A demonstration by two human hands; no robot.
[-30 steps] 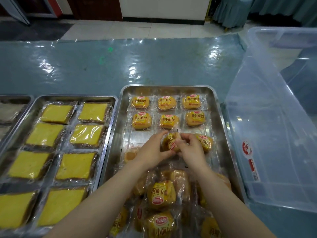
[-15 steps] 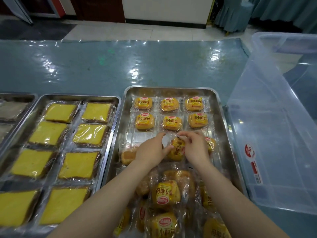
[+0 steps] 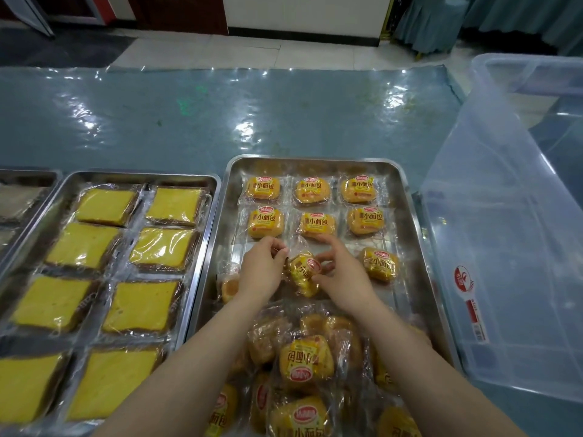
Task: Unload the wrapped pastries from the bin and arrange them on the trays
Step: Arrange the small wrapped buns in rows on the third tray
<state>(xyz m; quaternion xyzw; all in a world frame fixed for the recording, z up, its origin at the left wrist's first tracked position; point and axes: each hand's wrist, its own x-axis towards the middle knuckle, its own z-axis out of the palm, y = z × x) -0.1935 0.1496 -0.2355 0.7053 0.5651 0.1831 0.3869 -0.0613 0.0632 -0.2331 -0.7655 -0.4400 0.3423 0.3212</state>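
Both hands meet over the middle of the steel tray (image 3: 410, 216). My left hand (image 3: 263, 268) and my right hand (image 3: 342, 272) pinch the wrapper edges of one small wrapped bun (image 3: 303, 272), which lies tilted with its label sideways. Beyond it, two neat rows of wrapped buns (image 3: 312, 205) lie label up. Another bun (image 3: 380, 264) sits alone to the right of my right hand. A loose heap of wrapped buns (image 3: 307, 364) fills the near end of the tray, partly under my forearms. The clear plastic bin (image 3: 504, 247) stands to the right.
A second steel tray (image 3: 208, 222) to the left holds several wrapped yellow cake slices (image 3: 104, 206) in two columns. A third tray (image 3: 28, 178) shows at the far left edge. The table (image 3: 220, 115) has a glossy teal plastic cover.
The bun between my hands has turned and come lower onto the tray. My hands have spread slightly apart along its wrapper.
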